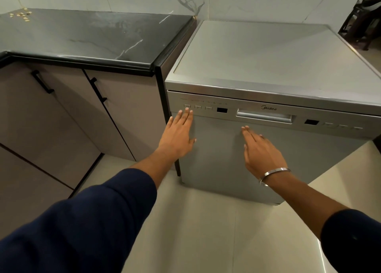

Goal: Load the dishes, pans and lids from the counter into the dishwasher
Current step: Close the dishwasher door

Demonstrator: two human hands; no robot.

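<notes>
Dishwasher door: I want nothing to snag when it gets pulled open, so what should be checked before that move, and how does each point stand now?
1. Door shut: ok, closed flush under the control panel.
2. Handle free: ok, nothing in or on it.
3. Hand on handle: not ok; right hand lies flat below it, left hand flat near the buttons.
4. Floor before the door clear: ok.
5. Dishes ready on the counter: not ok, none visible.
6. Racks free inside: cannot tell.
</notes>
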